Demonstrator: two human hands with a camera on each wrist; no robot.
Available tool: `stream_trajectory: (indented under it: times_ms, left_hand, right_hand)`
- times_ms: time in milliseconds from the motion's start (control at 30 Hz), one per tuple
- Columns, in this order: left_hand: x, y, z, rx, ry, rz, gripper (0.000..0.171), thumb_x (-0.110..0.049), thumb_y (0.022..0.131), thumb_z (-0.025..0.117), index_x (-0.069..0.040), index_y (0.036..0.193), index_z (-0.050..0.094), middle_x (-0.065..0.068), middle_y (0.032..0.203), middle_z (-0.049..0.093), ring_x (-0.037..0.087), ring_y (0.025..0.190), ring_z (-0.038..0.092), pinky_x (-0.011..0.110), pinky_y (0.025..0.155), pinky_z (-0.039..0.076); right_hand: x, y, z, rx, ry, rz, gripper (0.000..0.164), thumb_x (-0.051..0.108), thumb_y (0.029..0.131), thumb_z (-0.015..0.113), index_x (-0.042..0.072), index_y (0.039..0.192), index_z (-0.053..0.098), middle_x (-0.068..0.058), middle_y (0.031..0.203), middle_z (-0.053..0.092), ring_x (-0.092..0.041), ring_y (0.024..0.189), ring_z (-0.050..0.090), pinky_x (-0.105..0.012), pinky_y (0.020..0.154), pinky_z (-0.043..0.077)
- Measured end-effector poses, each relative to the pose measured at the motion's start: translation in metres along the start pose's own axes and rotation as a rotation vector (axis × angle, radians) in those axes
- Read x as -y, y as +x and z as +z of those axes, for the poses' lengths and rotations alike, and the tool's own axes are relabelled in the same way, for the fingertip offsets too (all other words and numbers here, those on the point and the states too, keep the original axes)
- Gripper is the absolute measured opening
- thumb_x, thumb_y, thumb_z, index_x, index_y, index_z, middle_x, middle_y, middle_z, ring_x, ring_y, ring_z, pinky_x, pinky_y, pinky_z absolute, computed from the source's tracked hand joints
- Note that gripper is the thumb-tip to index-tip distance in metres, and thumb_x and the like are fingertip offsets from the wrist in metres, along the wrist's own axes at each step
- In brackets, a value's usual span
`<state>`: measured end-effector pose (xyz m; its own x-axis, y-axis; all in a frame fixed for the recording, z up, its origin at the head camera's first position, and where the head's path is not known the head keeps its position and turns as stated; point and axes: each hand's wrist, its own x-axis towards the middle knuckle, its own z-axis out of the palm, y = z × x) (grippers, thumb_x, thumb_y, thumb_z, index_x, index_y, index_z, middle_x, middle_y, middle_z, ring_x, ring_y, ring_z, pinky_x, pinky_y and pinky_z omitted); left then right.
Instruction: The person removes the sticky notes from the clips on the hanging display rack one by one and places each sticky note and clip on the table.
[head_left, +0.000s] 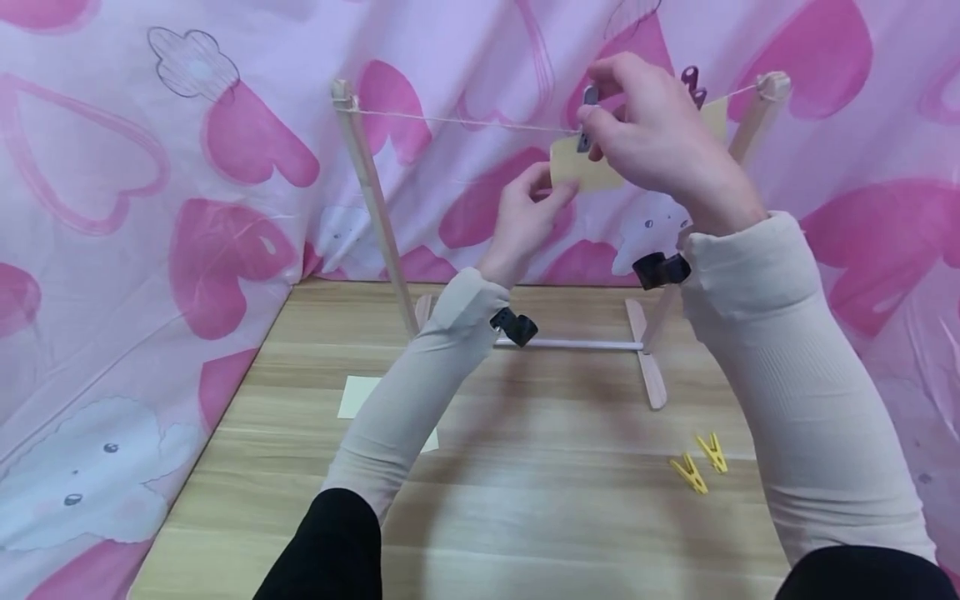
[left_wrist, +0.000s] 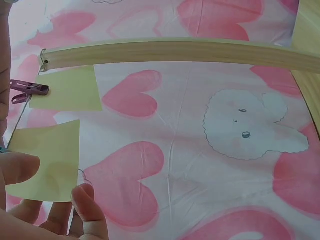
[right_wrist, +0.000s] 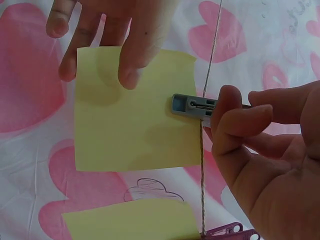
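Note:
My left hand (head_left: pixel 525 215) pinches a square yellow paper note (right_wrist: pixel 130 125) by its lower edge, thumb in front and fingers behind. My right hand (head_left: pixel 660 125) holds a grey clothespin (right_wrist: pixel 187 105) by its handle end. In the right wrist view, the clothespin's jaws lie over the note's upper edge at the string (head_left: pixel 465 122); whether they grip it I cannot tell. Beside it on the string hangs another yellow note (left_wrist: pixel 70 92), held by a purple clothespin (left_wrist: pixel 32 89).
The string runs between a left wooden post (head_left: pixel 378 200) and a right wooden post (head_left: pixel 753 121), above a white crossbar (head_left: pixel 577 343). Two yellow clothespins (head_left: pixel 689 473) lie at the right of the wooden table (head_left: pixel 540 517). Pale paper (head_left: pixel 360 397) lies partly under my left arm.

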<state>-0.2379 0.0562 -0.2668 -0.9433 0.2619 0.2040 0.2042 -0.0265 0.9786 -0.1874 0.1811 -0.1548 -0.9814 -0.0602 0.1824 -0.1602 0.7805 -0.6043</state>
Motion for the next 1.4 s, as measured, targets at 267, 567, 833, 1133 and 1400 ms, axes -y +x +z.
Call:
stream_trajectory:
  times_ms: [267,567,833,1133,1400]
  left_hand:
    - [-0.001,0.001,0.005,0.001,0.004,-0.009,0.026,-0.018,0.094,0.062,-0.005,0.117,0.066,0.007,0.102,0.068,0.009,0.085,0.059,0.019,0.066,0.05]
    - [0.002,0.0,0.0,0.007,0.013,0.017,0.026,-0.02,0.095,0.061,-0.007,0.117,0.066,0.007,0.104,0.067,0.012,0.086,0.058,0.021,0.064,0.049]
    - [-0.001,0.0,0.0,0.027,0.042,0.013,0.028,-0.022,0.095,0.061,-0.01,0.12,0.065,0.006,0.105,0.068,0.012,0.088,0.06,0.023,0.069,0.052]
    - [-0.002,0.002,0.003,0.042,0.057,0.034,0.022,-0.021,0.095,0.062,-0.007,0.111,0.068,0.007,0.099,0.068,0.012,0.085,0.059,0.022,0.069,0.051]
    - [-0.003,0.002,0.0,0.037,0.076,0.044,0.021,-0.019,0.093,0.064,-0.006,0.108,0.07,0.008,0.093,0.068,0.013,0.082,0.059,0.021,0.066,0.049]
  right_hand:
    - [-0.005,0.002,0.0,0.012,0.006,0.029,0.054,0.035,0.1,0.046,0.013,0.148,0.035,-0.004,0.113,0.061,-0.013,0.084,0.061,-0.026,0.075,0.046]
    - [-0.007,0.004,-0.002,-0.008,0.078,0.056,0.046,0.034,0.096,0.057,0.011,0.135,0.05,0.006,0.102,0.059,-0.011,0.08,0.062,-0.022,0.069,0.048]
    - [-0.008,0.003,-0.006,-0.064,0.043,0.067,0.042,0.034,0.091,0.065,0.011,0.125,0.061,0.009,0.095,0.062,-0.006,0.081,0.061,-0.018,0.07,0.049]
    - [-0.012,-0.001,-0.006,-0.134,0.082,0.057,0.034,0.029,0.09,0.068,0.009,0.116,0.066,0.01,0.089,0.065,-0.003,0.073,0.063,-0.018,0.072,0.048]
    - [-0.012,-0.003,0.001,-0.254,0.013,-0.029,0.029,0.031,0.089,0.068,0.009,0.109,0.071,0.013,0.083,0.061,-0.002,0.072,0.058,-0.016,0.069,0.047]
